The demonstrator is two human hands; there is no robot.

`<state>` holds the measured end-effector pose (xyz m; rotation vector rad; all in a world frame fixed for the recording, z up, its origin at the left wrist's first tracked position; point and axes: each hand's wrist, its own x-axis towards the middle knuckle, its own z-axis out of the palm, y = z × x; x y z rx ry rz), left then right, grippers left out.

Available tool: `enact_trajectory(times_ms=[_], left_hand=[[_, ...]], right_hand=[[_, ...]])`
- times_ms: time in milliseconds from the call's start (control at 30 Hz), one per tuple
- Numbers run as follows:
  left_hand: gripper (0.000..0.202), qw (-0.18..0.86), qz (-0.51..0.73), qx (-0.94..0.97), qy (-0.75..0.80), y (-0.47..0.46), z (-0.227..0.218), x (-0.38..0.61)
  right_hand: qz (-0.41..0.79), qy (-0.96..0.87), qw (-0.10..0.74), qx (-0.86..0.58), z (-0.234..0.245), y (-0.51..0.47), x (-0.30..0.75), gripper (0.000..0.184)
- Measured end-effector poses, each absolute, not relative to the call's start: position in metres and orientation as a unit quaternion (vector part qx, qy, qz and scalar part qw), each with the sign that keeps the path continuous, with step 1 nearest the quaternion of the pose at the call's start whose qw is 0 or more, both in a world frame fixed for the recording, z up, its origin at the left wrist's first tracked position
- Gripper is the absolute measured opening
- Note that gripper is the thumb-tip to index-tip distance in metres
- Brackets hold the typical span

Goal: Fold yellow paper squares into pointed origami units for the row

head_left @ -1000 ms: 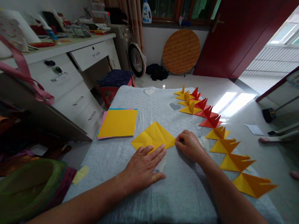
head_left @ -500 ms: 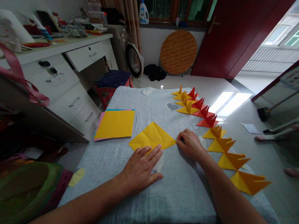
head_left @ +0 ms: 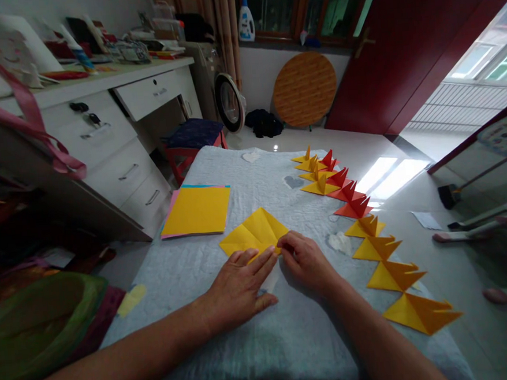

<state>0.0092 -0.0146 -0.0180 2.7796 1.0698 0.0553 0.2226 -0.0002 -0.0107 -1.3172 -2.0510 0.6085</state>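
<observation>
A folded yellow paper (head_left: 254,232) lies in the middle of a grey cloth-covered table (head_left: 229,342). My left hand (head_left: 238,286) rests flat on the cloth, fingers stretched out, fingertips pressing the paper's near edge. My right hand (head_left: 305,261) is beside it with fingers curled, pinching the paper's near right corner. A row of folded yellow, orange and red paper pieces (head_left: 372,245) runs along the table's right side.
A stack of flat coloured sheets, yellow on top (head_left: 197,210), lies at the left of the table. A white desk with drawers (head_left: 115,142) stands to the left. A green bag (head_left: 37,321) sits at lower left. A broom and someone's feet (head_left: 499,294) are on the floor at right.
My right hand has slid left along the paper's near edge, from its right corner toward my left fingertips. The right point of the paper is now folded in. My left hand has stayed put.
</observation>
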Motion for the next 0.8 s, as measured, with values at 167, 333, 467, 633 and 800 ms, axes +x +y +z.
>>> enact_trajectory(times_ms=[167,333,467,633,800], left_hand=[[0.074,0.082,0.007,0.931,0.355,-0.014,-0.015,0.011],[0.066,0.060,0.009,0.935,0.349,-0.020,-0.015,0.004],[0.063,0.043,0.022,0.936,0.348,-0.026,-0.015,-0.004],[0.058,0.026,0.032,0.935,0.352,-0.032,-0.014,-0.013],[0.048,0.022,0.060,0.929,0.364,-0.037,-0.016,-0.021]], right_hand=[[0.201,-0.771,0.228,-0.560,-0.015,0.000,0.210,0.010],[0.151,-0.763,0.177,-0.604,-0.014,0.000,0.201,0.003],[0.122,-0.756,0.159,-0.623,-0.015,-0.003,0.191,0.023],[0.085,-0.755,0.136,-0.636,-0.014,-0.007,0.183,0.045],[0.061,-0.747,0.126,-0.650,-0.013,-0.006,0.198,0.060]])
